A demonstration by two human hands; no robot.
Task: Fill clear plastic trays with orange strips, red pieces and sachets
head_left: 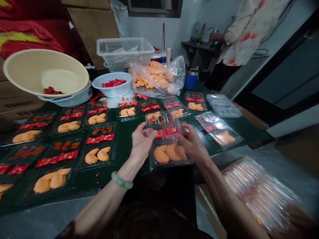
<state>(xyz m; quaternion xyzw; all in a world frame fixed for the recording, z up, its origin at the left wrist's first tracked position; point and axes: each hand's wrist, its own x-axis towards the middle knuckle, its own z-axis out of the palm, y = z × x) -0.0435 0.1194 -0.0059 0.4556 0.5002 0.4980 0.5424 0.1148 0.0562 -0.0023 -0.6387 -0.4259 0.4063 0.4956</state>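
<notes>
A clear plastic tray [171, 162] sits at the table's near edge between my hands, with orange molded pieces [170, 152] in its front part. Red packets [171, 130] and small dark-red pieces lie in the sections behind them. My left hand [141, 141] pinches at the tray's left side, its fingertips beside a red packet. On the opposite side, my right hand [193, 142] is closed around the tray's edge, with some fingers hidden behind the plastic. A green bangle [122, 181] circles my left wrist.
Several similar filled trays [101, 146] cover the dark green table. Behind them stand a cream basin [47, 71], a white bowl [112, 79] of red packets, a white basket [126, 51], a bag of orange pieces [157, 78] and a blue cup [191, 79]. Another person [245, 36] stands at back right.
</notes>
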